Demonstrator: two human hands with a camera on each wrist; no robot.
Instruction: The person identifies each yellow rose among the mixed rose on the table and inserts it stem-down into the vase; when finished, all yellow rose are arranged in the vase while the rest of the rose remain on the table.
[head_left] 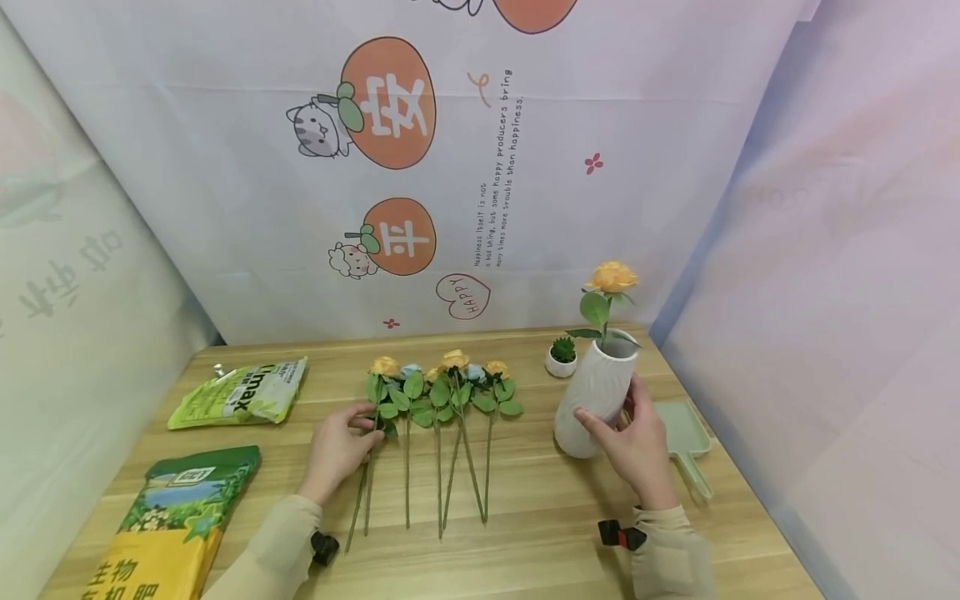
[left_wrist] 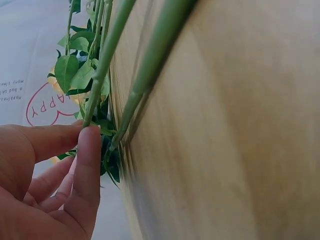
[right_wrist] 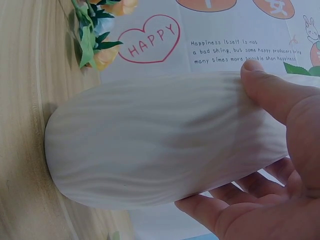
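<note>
My right hand (head_left: 637,442) grips a white ridged vase (head_left: 588,400), thumb on the near side and fingers round the far right. The vase leans a little, its base at the table. One yellow rose (head_left: 612,277) stands in its mouth, with green leaves below the bloom. At the left end of a row of artificial flowers, my left hand (head_left: 341,446) pinches a green rose stem (left_wrist: 102,70) between thumb and forefinger. A second stem (left_wrist: 131,102) lies beside it on the table. Yellow roses (head_left: 454,359) and pale blue ones (head_left: 476,372) make up the row, stems toward me.
A small potted succulent (head_left: 561,358) stands behind the vase. To its right lies a pale green dustpan-like tool (head_left: 684,429). Two bags, a green-white one (head_left: 243,393) and a yellow-green one (head_left: 180,525), lie on the left. Printed cloth (head_left: 555,183) hangs behind the table.
</note>
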